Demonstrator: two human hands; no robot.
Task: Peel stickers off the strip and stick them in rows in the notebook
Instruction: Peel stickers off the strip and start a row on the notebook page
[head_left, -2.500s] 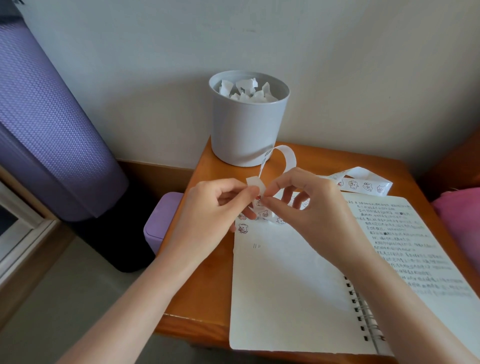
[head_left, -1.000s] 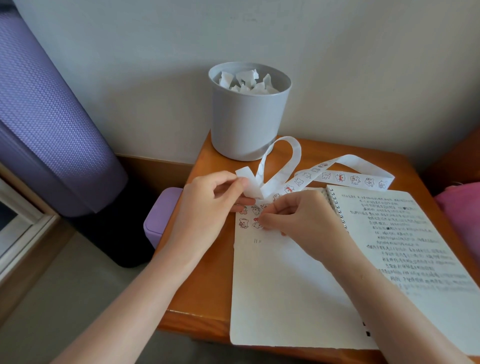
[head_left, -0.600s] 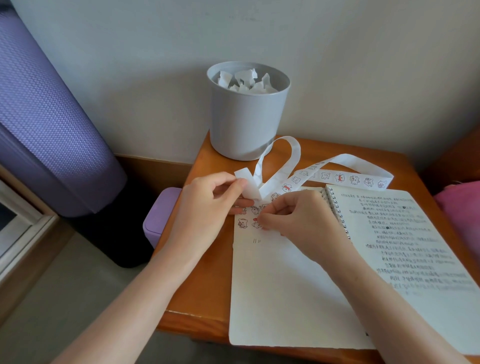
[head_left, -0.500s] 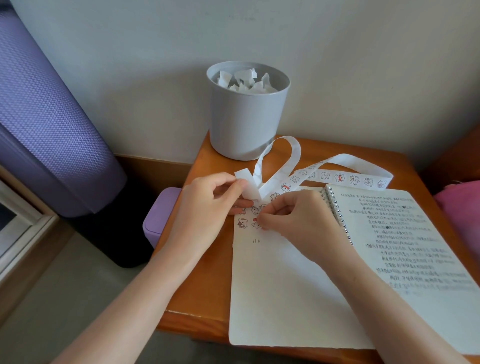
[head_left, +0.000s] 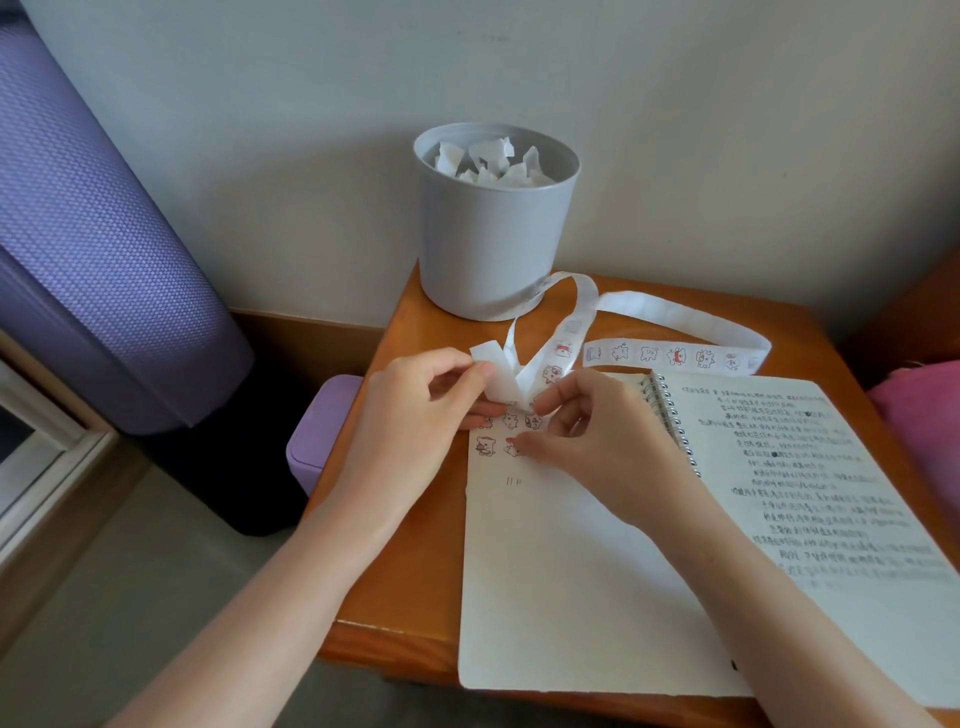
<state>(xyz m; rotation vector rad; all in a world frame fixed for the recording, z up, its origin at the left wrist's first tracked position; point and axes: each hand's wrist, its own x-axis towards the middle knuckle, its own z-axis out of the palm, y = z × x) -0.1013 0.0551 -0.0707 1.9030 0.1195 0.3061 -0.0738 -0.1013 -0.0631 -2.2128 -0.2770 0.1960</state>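
L hand (head_left: 410, 415) pinched the bare, peeled end of the strip (head_left: 675, 356) btwn thumb and fingers, held just off the page, prob. to keep the backing taut and clear of the work. R hand (head_left: 602, 441), fingers curled, had its tips down on a sticker (head_left: 511, 447) in the second row at the top-left corner of the notebook (head_left: 571, 571); whether it pinched or only pressed couldn't be told. That sticker sat just right of another, under a first row of approx. three, so rows ran left-to-right, parallel w/ the page's top edge. From the L hand's pinch the strip rose away toward the grey bin (head_left: 493, 239) and looped beside its base. Its long axis then lay left-right along the notebook's far edge, printed face up, folding back at the right end. Notebook lay open and flat on the wooden surface (head_left: 405, 545), blank page left, written page right. Bin held white paper scraps (head_left: 488, 161), likely spent backing.
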